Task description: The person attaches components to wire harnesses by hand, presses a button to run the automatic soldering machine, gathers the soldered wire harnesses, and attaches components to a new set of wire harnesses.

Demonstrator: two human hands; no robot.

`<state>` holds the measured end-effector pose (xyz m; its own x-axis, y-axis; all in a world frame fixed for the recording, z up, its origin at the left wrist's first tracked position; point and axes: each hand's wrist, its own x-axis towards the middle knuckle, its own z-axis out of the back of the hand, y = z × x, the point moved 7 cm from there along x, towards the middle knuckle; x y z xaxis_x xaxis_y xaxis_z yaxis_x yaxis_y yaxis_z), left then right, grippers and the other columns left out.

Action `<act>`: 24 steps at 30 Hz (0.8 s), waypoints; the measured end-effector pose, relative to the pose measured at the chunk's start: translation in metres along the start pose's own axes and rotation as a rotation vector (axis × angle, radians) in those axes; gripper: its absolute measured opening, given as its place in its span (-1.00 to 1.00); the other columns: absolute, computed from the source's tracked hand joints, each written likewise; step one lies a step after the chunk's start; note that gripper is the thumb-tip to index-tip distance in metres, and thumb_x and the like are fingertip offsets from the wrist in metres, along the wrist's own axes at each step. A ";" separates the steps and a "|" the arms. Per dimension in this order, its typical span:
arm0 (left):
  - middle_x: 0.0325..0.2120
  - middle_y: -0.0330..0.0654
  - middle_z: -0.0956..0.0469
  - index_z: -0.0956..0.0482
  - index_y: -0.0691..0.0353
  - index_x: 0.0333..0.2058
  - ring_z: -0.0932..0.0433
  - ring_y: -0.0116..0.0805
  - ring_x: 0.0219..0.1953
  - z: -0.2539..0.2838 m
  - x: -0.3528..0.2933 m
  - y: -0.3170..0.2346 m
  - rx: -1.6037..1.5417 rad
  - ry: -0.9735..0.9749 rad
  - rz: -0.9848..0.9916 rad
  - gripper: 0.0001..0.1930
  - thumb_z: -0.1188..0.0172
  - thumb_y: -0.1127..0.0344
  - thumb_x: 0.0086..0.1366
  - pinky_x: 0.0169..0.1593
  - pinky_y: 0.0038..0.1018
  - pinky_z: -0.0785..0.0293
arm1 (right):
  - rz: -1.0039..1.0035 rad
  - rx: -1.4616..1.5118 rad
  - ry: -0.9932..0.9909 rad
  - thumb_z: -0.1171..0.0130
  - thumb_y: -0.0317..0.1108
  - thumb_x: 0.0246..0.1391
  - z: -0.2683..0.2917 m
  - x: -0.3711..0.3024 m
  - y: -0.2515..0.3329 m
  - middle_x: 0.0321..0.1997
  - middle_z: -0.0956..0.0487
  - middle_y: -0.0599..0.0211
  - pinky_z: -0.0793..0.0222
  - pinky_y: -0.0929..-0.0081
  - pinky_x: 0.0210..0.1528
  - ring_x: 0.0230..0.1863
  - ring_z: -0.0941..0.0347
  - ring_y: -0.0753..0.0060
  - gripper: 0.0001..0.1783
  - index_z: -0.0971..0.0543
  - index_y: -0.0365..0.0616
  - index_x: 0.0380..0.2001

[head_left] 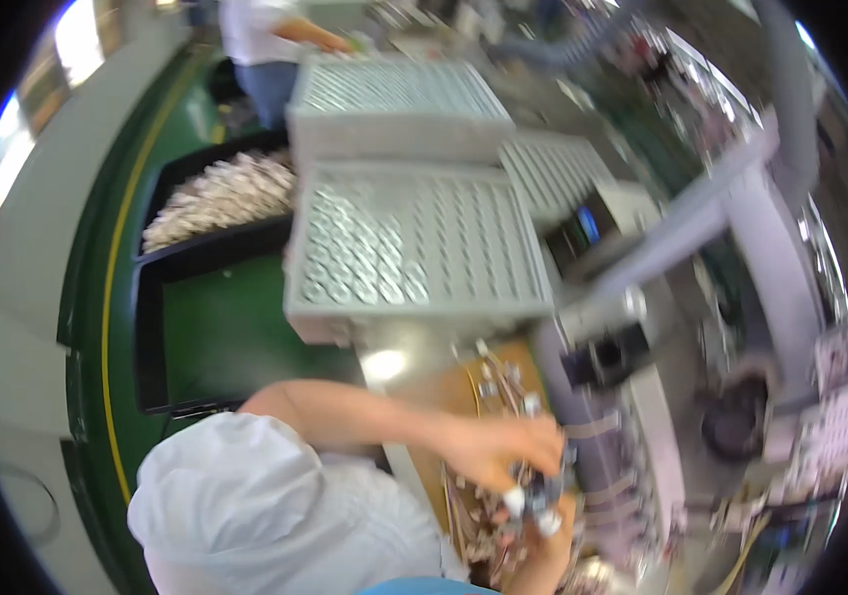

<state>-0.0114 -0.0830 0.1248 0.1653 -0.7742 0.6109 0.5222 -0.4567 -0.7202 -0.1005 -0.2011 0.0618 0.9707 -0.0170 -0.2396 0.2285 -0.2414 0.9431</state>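
My left hand (503, 451) reaches in from a white sleeve (245, 496), its fingers bent round a small dark part (543, 484) that is blurred by motion. Just below it, my right hand (548, 545) closes on the same part from the near side. White patches show at the thumb tips of both hands; I cannot tell whether they are finger covers. Beneath the hands, a brown work surface (520, 355) bears a loose heap of thin wires and small metal pieces (473, 521). The exact kind of the held part is too smeared to make out.
Grey trays (473, 238) with rows of slots stand beyond my hands, one partly filled with shiny pieces. At left are a black bin (151, 337) and another heaped with pale parts (226, 198). Machine arms (681, 233) rise at right. Another person (260, 50) stands far back.
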 end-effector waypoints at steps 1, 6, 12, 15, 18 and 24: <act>-0.28 -0.10 -0.38 -0.53 0.25 -0.25 -0.32 -0.06 -0.14 0.000 -0.001 0.006 -0.066 -0.037 0.038 -0.67 -0.29 0.16 0.09 -0.08 -0.26 -0.25 | 0.063 -0.107 -0.046 -0.31 0.05 -0.14 0.001 -0.003 0.009 -0.24 -0.62 0.23 -0.50 0.40 -0.25 -0.29 -0.56 0.38 -0.33 -0.56 -0.36 -0.15; -0.22 -0.02 -0.45 -0.45 0.26 -0.10 -0.43 0.02 -0.13 0.034 -0.033 0.036 0.350 -0.193 0.256 -0.52 -0.34 0.22 0.00 -0.09 -0.26 -0.41 | 0.168 -0.283 -0.432 -0.23 -0.15 0.01 0.026 -0.025 0.034 -0.49 -0.57 0.33 -0.36 0.62 -0.46 -0.52 -0.45 0.62 -0.62 -0.55 -0.31 -0.30; -0.31 -0.13 -0.45 -0.50 0.18 -0.26 -0.44 -0.18 -0.28 0.005 -0.068 0.050 0.518 0.147 0.337 -0.69 -0.29 0.32 -0.04 -0.25 -0.37 -0.42 | 0.273 -0.024 -0.534 -0.23 -0.19 0.05 0.027 -0.016 0.038 -0.59 -0.53 0.33 -0.30 0.71 -0.69 -0.69 -0.42 0.61 -0.65 -0.51 -0.30 -0.28; -0.34 -0.19 -0.46 -0.52 0.15 -0.33 -0.44 -0.23 -0.29 -0.012 -0.071 0.056 0.688 0.096 0.247 -0.75 -0.23 0.35 -0.07 -0.26 -0.38 -0.41 | 0.198 0.073 -0.568 -0.19 -0.13 0.08 0.029 -0.005 0.019 -0.59 -0.51 0.33 -0.34 0.69 -0.69 -0.70 -0.40 0.60 -0.61 -0.50 -0.28 -0.23; -0.35 -0.21 -0.47 -0.53 0.18 -0.35 -0.44 -0.26 -0.33 -0.021 -0.070 0.060 0.686 0.104 0.154 -0.75 -0.16 0.35 -0.10 -0.29 -0.38 -0.41 | 0.263 0.300 -0.649 -0.03 -0.07 0.17 0.040 -0.001 0.005 -0.51 -0.51 0.26 -0.44 0.54 -0.66 -0.68 -0.37 0.53 -0.54 -0.48 -0.34 -0.18; -0.37 -0.17 -0.46 -0.50 0.19 -0.38 -0.46 -0.20 -0.37 -0.025 -0.057 0.057 0.518 0.173 0.185 -0.82 -0.15 0.39 -0.05 -0.34 -0.35 -0.40 | 0.253 0.490 -0.790 0.04 -0.04 0.24 0.058 0.019 -0.004 -0.50 -0.51 0.29 -0.45 0.46 -0.63 -0.66 -0.38 0.51 -0.49 -0.46 -0.39 -0.17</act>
<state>-0.0123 -0.0753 0.0408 0.1761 -0.9011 0.3962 0.8467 -0.0666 -0.5279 -0.0872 -0.2566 0.0403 0.6163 -0.7295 -0.2967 -0.2108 -0.5158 0.8304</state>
